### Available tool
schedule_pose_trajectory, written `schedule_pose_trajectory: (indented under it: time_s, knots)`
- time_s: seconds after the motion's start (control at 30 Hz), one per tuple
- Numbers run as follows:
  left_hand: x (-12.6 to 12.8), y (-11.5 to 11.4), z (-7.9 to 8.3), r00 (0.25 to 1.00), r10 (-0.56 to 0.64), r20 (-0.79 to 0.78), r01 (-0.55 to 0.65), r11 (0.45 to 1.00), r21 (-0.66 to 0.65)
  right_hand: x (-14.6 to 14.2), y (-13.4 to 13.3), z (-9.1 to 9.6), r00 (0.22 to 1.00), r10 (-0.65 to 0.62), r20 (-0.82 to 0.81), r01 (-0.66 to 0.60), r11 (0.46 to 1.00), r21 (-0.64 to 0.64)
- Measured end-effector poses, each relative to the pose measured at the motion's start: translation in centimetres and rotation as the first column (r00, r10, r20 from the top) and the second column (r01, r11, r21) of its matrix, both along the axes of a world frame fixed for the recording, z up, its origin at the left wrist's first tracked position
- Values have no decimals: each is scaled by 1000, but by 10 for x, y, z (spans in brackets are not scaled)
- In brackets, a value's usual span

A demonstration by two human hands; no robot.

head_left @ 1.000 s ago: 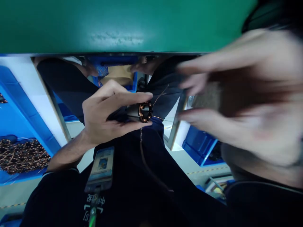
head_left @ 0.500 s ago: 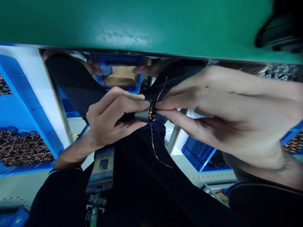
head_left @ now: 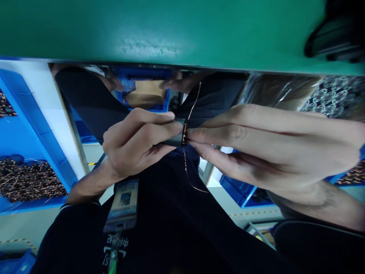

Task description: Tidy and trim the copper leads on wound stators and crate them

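Note:
My left hand [head_left: 137, 142] grips a dark cylindrical sleeve [head_left: 173, 139] around its body, with the fingers on top and the thumb below. A copper wire coil [head_left: 184, 133] rings the sleeve's right end. My right hand [head_left: 265, 148] reaches in from the right, and its thumb and fingertips pinch that coil end. Thin copper leads run from the coil, one up [head_left: 194, 102] and one down [head_left: 186, 171]. The right hand's grip hides part of the coil.
A blue tray [head_left: 17, 144] heaped with several copper coils lies at the left. A green surface [head_left: 159, 34] fills the top. Beyond it are another person's hands [head_left: 176, 82] and a blue crate [head_left: 148, 95]. A badge [head_left: 124, 205] hangs on my dark shirt.
My right hand has come in from a blurred position and closed on the coil end. The sleeve has turned, so its open end no longer faces me. The copper leads now hang straighter.

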State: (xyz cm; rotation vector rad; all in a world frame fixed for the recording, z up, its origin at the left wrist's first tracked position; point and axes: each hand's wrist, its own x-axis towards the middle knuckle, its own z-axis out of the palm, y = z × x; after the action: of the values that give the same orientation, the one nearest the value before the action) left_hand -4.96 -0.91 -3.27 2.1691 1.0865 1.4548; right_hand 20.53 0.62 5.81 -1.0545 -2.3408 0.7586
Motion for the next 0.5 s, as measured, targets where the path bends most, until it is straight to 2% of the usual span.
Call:
schedule_pose_trajectory:
  time_s: [0.13,0.3,0.4,0.5]
  knots:
    - [2,1,5,1000,18,-12,-18,1000,2,-3,4,3,999,34,1,-34,998,60]
    - [4,0,5,999,31,31,-30,999,-43,0,5,3,998,57,-20,-58,994,-96]
    - [3,1,-2,999,-19,39,18,999,28,3,8,-1,990,140,-29,-143,974,-174]
    - [3,-2,-11,997,-51,64,47,996,74,2,12,-1,974,223,-48,-228,953,-200]
